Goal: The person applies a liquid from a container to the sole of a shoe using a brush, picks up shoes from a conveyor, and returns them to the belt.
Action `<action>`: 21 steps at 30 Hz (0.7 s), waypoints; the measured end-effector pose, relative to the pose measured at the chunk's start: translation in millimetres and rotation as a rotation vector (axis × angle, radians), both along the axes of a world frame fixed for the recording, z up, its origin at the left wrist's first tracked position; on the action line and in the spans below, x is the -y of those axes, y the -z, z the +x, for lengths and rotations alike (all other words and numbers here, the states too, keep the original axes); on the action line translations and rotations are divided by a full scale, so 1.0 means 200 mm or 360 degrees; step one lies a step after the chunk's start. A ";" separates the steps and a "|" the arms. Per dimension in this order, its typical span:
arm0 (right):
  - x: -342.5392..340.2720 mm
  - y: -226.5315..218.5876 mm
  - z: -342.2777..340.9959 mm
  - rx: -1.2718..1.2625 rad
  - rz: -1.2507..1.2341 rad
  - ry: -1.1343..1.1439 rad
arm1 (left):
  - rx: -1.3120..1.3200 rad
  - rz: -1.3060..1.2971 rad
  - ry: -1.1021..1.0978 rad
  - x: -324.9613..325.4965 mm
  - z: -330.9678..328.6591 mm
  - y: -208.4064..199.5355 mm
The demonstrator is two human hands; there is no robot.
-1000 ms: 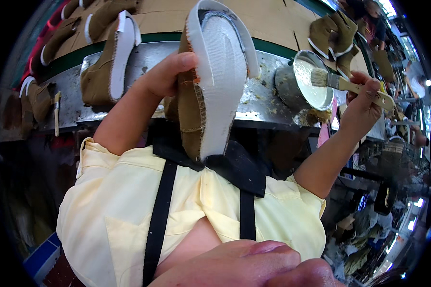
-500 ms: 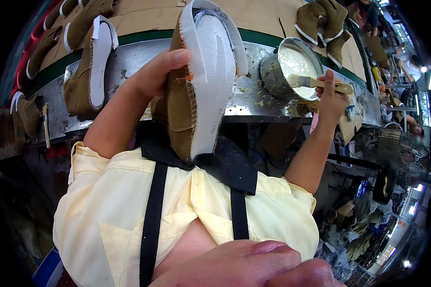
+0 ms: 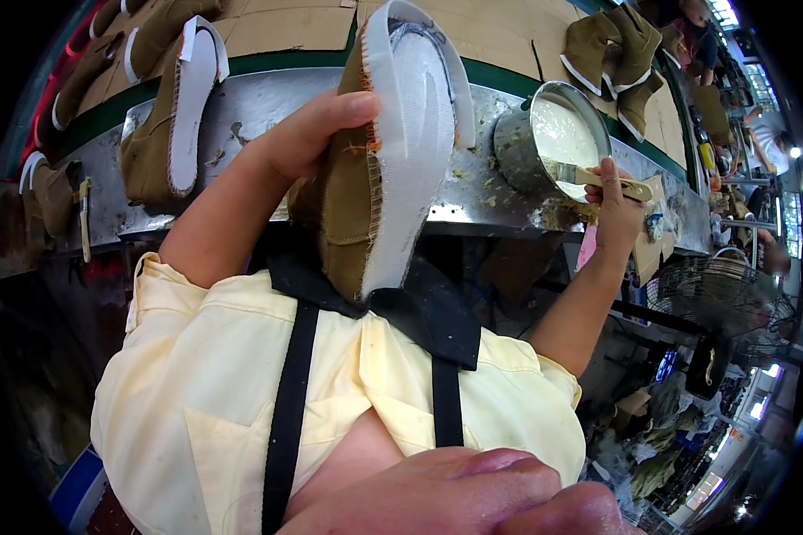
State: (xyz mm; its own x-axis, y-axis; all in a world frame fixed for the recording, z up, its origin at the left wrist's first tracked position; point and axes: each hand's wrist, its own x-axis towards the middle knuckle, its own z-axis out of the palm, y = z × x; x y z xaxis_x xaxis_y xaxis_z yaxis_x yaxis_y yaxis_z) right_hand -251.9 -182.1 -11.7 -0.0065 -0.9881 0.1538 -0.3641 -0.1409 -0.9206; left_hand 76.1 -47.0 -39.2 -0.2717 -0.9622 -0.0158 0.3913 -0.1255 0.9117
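My left hand (image 3: 317,134) grips a brown boot (image 3: 343,209) from its left side, thumb on the edge. The boot's white stitched sole (image 3: 410,156) faces up, and a loose white strip curves around its far end. One end of the boot rests against my black apron (image 3: 428,312). In my right hand (image 3: 617,201) is a flat brush (image 3: 589,176) with a pale handle, my fingers closed round it. Its bristles are over the near rim of a metal pot (image 3: 519,147) of creamy white liquid (image 3: 562,129). Whether they touch the liquid I cannot tell.
On the metal bench (image 3: 268,94) to the left lies another boot (image 3: 165,134), sole outward. A second brush (image 3: 85,218) is at the left edge. Several boots (image 3: 620,53) sit on cardboard at the far right. A fan (image 3: 718,299) stands right of my right arm.
The brush has come down slightly toward the near rim of the pot in my right hand. My left hand keeps the boot; the whole view has shifted a little.
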 end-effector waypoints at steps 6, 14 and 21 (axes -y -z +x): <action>0.01 0.00 -0.02 0.0177 -0.0186 0.0099 | 0.0015 -0.0008 0.0015 0.00 0.00 0.00; -0.08 -0.02 -0.04 0.0132 -0.0409 0.0248 | 0.0091 -0.0013 -0.0031 -0.01 -0.01 -0.04; -0.26 -0.05 0.16 0.0765 -0.0853 -0.0125 | 0.0025 0.0003 -0.0080 -0.02 -0.03 -0.06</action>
